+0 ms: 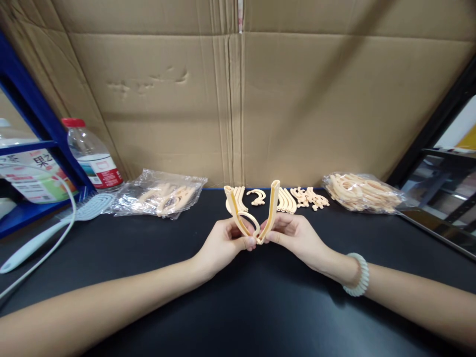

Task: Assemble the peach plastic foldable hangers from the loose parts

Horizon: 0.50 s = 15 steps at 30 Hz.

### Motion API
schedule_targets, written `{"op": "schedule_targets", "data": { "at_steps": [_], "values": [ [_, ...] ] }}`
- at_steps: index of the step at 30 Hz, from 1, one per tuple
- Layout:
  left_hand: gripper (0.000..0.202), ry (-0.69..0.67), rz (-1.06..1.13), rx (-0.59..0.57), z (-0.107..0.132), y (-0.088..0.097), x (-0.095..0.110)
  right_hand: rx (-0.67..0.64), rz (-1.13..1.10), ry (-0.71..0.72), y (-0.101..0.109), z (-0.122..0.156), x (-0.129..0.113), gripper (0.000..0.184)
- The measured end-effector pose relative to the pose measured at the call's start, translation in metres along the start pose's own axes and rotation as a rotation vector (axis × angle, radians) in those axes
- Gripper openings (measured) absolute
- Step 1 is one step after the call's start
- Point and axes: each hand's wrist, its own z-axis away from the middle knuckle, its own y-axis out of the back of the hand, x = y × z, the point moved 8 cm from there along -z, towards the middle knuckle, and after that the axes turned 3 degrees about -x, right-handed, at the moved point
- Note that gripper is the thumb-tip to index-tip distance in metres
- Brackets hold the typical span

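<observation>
Between my hands is a beige plastic folding clothes hanger (273,210), its two channelled arms rising in a V and meeting at the bottom. My left hand (226,243) pinches the left arm and the curved hook near the joint. The fingers of my right hand (297,240) close around the lower end of the right arm. My fingertips partly cover the joint, so I cannot tell how firmly it is connected. Behind lie rows of loose hanger arms (286,201), a loose hook (256,197) and a pile of small hanger pieces (312,197).
Clear bags of beige parts lie at the back left (167,196) and back right (364,193). On the left are a pale hairbrush (40,243), a white cable (52,258), a red-capped bottle (94,158) and a blue shelf (63,134). Cardboard (316,99) walls the black table's (238,307) back.
</observation>
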Motion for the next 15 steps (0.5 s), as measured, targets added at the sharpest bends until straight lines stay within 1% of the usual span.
{"op": "schedule_targets", "data": {
  "at_steps": [5,10,15],
  "values": [
    [0.016,-0.003,0.021,0.029,0.0004,0.0032,-0.0009,-0.002,0.010,0.023,-0.0001,0.0014,0.0003,0.019],
    [0.016,0.018,0.038,0.066,0.0016,0.0052,-0.0007,0.025,0.028,0.021,-0.0001,0.0024,0.0005,0.019],
    [0.015,0.028,0.046,0.075,0.0009,0.0053,-0.0007,0.057,0.029,0.039,-0.0002,0.0030,-0.0010,0.018]
  ]
}}
